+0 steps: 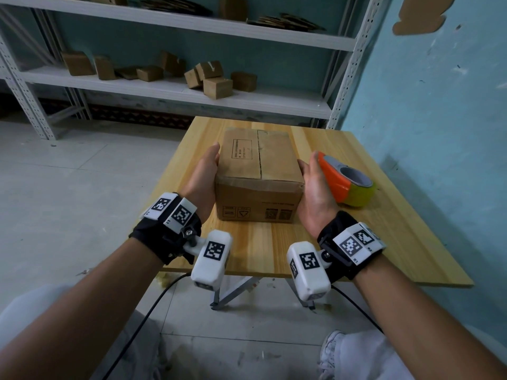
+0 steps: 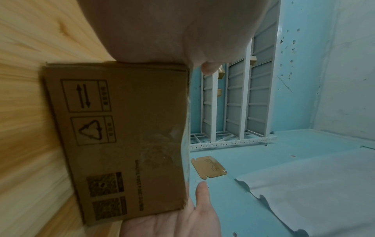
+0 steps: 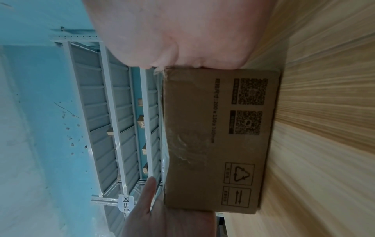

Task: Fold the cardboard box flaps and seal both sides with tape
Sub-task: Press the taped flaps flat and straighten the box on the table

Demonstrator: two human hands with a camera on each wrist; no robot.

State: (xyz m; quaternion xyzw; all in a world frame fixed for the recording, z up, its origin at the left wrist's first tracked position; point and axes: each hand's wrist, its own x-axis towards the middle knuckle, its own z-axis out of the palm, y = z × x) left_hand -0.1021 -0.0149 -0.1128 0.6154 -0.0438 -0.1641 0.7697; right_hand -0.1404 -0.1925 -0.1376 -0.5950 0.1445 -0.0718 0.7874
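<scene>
A brown cardboard box (image 1: 258,171) sits on the wooden table (image 1: 263,242), its top flaps folded down and meeting at a centre seam. My left hand (image 1: 205,171) lies flat against the box's left side, fingers straight. On the opposite side, my right hand (image 1: 311,179) presses with an open palm. In the left wrist view the box (image 2: 121,136) shows its printed near face between my left hand (image 2: 162,32) and right hand (image 2: 182,221). The right wrist view gives the same face of the box (image 3: 219,141), with a shiny crinkled patch near its top edge.
An orange and yellow tape dispenser (image 1: 347,185) lies on the table just right of my right hand. A metal shelf rack (image 1: 192,89) with several small cardboard boxes stands behind the table. A blue wall (image 1: 439,105) runs along the right.
</scene>
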